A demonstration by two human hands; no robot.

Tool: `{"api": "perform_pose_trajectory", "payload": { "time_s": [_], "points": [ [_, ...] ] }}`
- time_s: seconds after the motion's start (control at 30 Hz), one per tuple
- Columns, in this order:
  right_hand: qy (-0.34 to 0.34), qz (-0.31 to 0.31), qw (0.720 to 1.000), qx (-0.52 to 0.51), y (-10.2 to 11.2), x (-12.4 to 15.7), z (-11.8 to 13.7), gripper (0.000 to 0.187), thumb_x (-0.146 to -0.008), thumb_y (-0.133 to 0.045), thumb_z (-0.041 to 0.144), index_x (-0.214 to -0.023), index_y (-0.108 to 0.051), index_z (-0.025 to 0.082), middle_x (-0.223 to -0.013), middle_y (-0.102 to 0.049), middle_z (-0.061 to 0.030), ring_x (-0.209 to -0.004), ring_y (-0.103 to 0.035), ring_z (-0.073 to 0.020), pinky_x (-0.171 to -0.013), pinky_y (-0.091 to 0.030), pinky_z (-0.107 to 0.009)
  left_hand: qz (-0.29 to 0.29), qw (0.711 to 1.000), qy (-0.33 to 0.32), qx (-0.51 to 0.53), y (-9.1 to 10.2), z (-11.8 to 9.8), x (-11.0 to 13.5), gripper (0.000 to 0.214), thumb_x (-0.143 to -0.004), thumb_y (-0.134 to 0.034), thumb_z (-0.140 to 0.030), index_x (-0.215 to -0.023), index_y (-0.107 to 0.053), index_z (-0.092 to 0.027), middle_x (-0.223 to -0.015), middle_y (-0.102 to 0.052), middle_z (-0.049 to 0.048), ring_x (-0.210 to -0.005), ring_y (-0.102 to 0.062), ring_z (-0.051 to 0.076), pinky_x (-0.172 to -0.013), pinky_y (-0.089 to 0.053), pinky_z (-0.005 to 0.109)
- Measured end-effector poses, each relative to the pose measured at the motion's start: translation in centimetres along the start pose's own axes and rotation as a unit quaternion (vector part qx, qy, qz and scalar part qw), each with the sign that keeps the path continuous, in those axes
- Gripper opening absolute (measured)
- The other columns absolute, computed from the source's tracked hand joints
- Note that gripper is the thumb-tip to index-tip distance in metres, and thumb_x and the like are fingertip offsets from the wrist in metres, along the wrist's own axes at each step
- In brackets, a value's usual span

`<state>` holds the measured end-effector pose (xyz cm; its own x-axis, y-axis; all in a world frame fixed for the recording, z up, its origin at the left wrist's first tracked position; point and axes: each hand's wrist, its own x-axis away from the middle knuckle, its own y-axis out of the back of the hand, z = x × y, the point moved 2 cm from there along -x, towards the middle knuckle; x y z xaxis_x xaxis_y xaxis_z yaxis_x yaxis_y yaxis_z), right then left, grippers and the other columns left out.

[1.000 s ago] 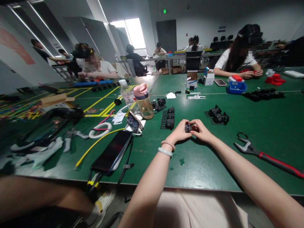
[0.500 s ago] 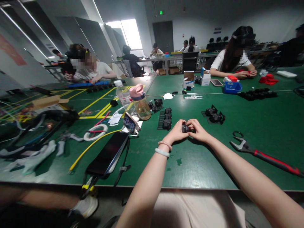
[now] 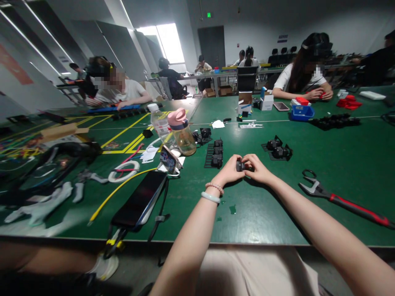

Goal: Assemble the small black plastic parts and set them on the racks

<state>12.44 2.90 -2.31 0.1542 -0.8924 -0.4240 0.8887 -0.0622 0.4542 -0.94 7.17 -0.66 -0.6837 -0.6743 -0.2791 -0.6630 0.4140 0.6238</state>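
Note:
Between my two hands, just above the green table [image 3: 256, 213], is a small black block-shaped part [image 3: 240, 165], perhaps a plastic housing. My left hand [image 3: 230, 170] is closed on its left side, fingers wrapped around it. My right hand [image 3: 256, 168] pinches it from the right with thumb and fingertips. The fingers hide much of the part. Left of my hands lies a black slotted plate with several black blocks on it [image 3: 217, 154]. Beyond my right hand sits another black assembly [image 3: 278, 149] with upright flaps.
Large pliers [image 3: 342, 201] with red-black handles lie at right. To the left are a phone [image 3: 140, 201], a propped smaller phone [image 3: 169, 159], a pink-lidded bottle [image 3: 183, 135], a clear bottle [image 3: 158, 121] and a yellow cable [image 3: 114, 193]. A blue bin [image 3: 302, 113] stands farther back. Co-workers sit across the table.
My hands and the black part stay almost still. At the far left, a co-worker's hand has shifted slightly, and the shoe below the table has moved a little left.

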Motion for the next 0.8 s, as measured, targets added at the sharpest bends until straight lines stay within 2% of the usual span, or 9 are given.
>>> {"api": "perform_pose_trajectory", "payload": {
  "time_s": [0.57, 0.8],
  "points": [
    [0.0, -0.012, 1.0, 0.01, 0.07, -0.02, -0.04, 0.033, -0.063, -0.051, 0.012, -0.094, -0.047, 0.021, -0.098, -0.038, -0.0048, -0.092, -0.044, -0.0161, -0.076, -0.044, -0.034, 0.007, 1.0, 0.013, 0.018, -0.15, -0.07, 0.0, 0.048, -0.055, -0.056, -0.014, -0.1, -0.038, -0.014, -0.092, -0.043, 0.003, -0.079, -0.043, 0.013, -0.072, -0.037, 0.027],
    [-0.006, -0.021, 1.0, 0.013, 0.04, -0.11, -0.31, 0.031, -0.064, -0.053, 0.017, -0.094, -0.048, 0.021, -0.097, -0.038, -0.0054, -0.088, -0.045, -0.0158, -0.071, -0.045, -0.032, 0.009, 1.0, 0.014, 0.015, 0.07, -0.32, 0.0, 0.049, -0.055, -0.057, -0.015, -0.1, -0.038, -0.015, -0.093, -0.044, 0.0035, -0.081, -0.044, 0.014, -0.073, -0.037, 0.028]
  ]
}}
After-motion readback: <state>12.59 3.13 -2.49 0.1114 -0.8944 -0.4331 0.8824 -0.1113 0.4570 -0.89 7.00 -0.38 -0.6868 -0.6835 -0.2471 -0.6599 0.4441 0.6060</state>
